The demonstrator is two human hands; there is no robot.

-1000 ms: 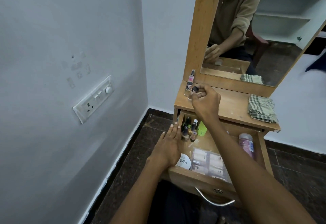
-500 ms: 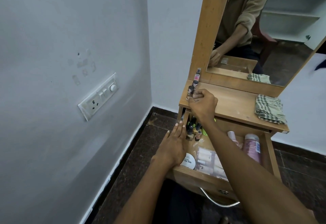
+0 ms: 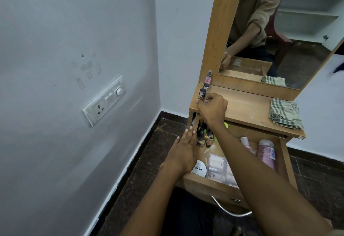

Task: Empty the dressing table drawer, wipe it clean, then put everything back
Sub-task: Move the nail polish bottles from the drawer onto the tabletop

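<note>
The wooden drawer (image 3: 214, 185) of the dressing table stands pulled open. Inside it are several nail polish bottles (image 3: 204, 137) at the back left, a round white nail polish remover tub (image 3: 200, 168), a clear pouch (image 3: 221, 168) and a pink bottle (image 3: 266, 150). My left hand (image 3: 186, 150) lies flat on the drawer's left wall, fingers spread. At the left edge of the tabletop (image 3: 247, 109), my right hand (image 3: 212, 108) is closed around a dark-capped nail polish bottle (image 3: 202, 93). Two more small bottles (image 3: 207, 81) stand behind it.
A folded checked cloth (image 3: 284, 114) lies on the tabletop's right side. The mirror (image 3: 279, 31) rises behind. A grey wall with a switch panel (image 3: 104, 101) is close on the left. The drawer's metal handle (image 3: 230, 211) points toward me over dark floor tiles.
My right hand has shifted slightly left along the tabletop edge, and the dark-capped bottle now stands upright in its grip. The left hand stays on the drawer wall.
</note>
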